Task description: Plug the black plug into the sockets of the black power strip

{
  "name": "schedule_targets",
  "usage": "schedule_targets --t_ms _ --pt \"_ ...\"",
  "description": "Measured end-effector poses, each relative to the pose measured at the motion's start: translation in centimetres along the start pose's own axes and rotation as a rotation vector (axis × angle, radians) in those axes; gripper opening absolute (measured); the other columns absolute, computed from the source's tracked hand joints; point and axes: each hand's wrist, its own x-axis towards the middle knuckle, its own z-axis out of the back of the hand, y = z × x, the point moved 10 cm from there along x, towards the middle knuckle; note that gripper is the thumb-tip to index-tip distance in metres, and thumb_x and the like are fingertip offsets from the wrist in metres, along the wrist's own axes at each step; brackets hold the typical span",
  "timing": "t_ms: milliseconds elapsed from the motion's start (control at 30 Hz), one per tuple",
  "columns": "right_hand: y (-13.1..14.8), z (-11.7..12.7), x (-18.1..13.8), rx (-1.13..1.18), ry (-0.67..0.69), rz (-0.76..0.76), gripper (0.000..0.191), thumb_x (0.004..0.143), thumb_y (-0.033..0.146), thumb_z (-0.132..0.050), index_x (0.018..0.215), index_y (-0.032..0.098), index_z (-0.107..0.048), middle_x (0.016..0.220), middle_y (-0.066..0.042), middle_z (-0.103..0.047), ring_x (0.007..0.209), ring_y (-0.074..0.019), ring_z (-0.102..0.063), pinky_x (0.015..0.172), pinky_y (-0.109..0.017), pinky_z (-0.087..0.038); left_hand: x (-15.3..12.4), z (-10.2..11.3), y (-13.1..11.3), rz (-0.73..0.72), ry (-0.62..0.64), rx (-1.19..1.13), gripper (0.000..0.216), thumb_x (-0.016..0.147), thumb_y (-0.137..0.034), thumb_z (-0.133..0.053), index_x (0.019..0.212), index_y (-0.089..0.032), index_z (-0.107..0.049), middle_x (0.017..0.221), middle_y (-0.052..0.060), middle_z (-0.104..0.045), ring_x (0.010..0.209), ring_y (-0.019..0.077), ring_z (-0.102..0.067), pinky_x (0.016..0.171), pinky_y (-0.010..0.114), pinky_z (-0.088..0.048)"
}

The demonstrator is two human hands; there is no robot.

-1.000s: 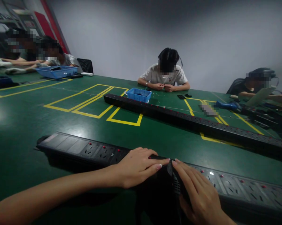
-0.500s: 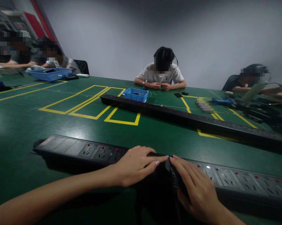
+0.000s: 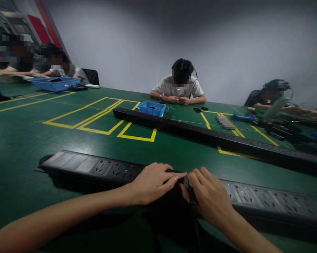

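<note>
Black plug (image 3: 185,180), lower centre: right hand (image 3: 207,189) has curled round it, seemingly firmer; left hand (image 3: 154,182) rests on power strip (image 3: 81,163).

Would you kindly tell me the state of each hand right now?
Left hand: laid over the black power strip; whether it grips cannot be told.
Right hand: closed around the black corded plug.

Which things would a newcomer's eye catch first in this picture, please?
Probably, at front centre, the left hand lying on the near strip and the right hand gripping a black plug. Next, perhaps, the far strip, slanting across the green table behind them, with yellow lines on both sides.
</note>
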Motion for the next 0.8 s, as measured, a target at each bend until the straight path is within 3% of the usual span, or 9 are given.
schedule_targets --t_ms 200,333,467,567,667,800 --pt "-0.5 -1.3 0.8 0.149 0.160 0.039 0.006 0.080 0.022 -0.046 0.084 0.019 -0.049 0.067 0.000 -0.053 0.062 -0.0158 -0.045 0.055 -0.027 -0.027 0.1 0.2 -0.4 0.010 -0.030 0.040 0.036 0.093 -0.034 -0.029 0.110 -0.027 -0.060 0.112 0.003 -0.058 0.100 0.0210 -0.053 0.086 0.039 -0.040" --pt "-0.9 -1.7 0.4 0.112 0.257 0.098 0.010 0.082 0.021 -0.042 0.085 0.022 -0.051 0.067 0.000 -0.054 0.063 -0.0164 -0.046 0.057 -0.028 -0.026 0.4 0.0 -1.3 -0.026 -0.028 0.061 0.037 0.094 -0.033 -0.027 0.106 -0.024 -0.061 0.113 0.004 -0.058 0.100 0.0210 -0.053 0.087 0.039 -0.041" --pt "-1.3 -1.5 -0.7 0.137 0.345 0.179 0.013 0.079 0.019 -0.044 0.089 0.023 -0.052 0.066 0.001 -0.055 0.063 -0.0158 -0.047 0.056 -0.028 -0.025 0.8 -0.8 -2.8 -0.177 0.058 0.109 0.036 0.094 -0.035 -0.027 0.112 -0.024 -0.056 0.113 0.006 -0.057 0.100 0.0217 -0.054 0.084 0.037 -0.044" --pt "-1.9 -1.4 -1.2 0.169 0.359 0.182 0.012 0.079 0.017 -0.045 0.087 0.022 -0.052 0.065 0.001 -0.055 0.062 -0.0154 -0.047 0.056 -0.027 -0.026 0.8 -1.2 -3.4 -0.305 0.127 0.147 0.036 0.094 -0.035 -0.026 0.126 -0.029 -0.044 0.112 0.005 -0.057 0.093 0.0212 -0.058 0.078 0.035 -0.047" --pt "-2.2 -1.6 -1.3 0.227 0.359 0.156 0.009 0.079 0.018 -0.045 0.085 0.020 -0.051 0.066 0.000 -0.056 0.061 -0.0147 -0.048 0.056 -0.027 -0.028 0.9 -1.1 -3.1 -0.319 0.127 0.190 0.040 0.094 -0.037 -0.027 0.134 -0.033 -0.031 0.107 0.005 -0.057 0.087 0.0215 -0.059 0.072 0.035 -0.047" --pt "-2.5 -2.0 -1.5 0.285 0.393 0.093 0.012 0.082 0.024 -0.045 0.090 0.018 -0.052 0.071 -0.002 -0.057 0.063 -0.0145 -0.052 0.057 -0.025 -0.033 0.9 -1.4 -3.0 -0.303 0.121 0.207 0.041 0.094 -0.042 -0.027 0.134 -0.035 -0.030 0.104 0.005 -0.057 0.086 0.0214 -0.059 0.072 0.034 -0.047"
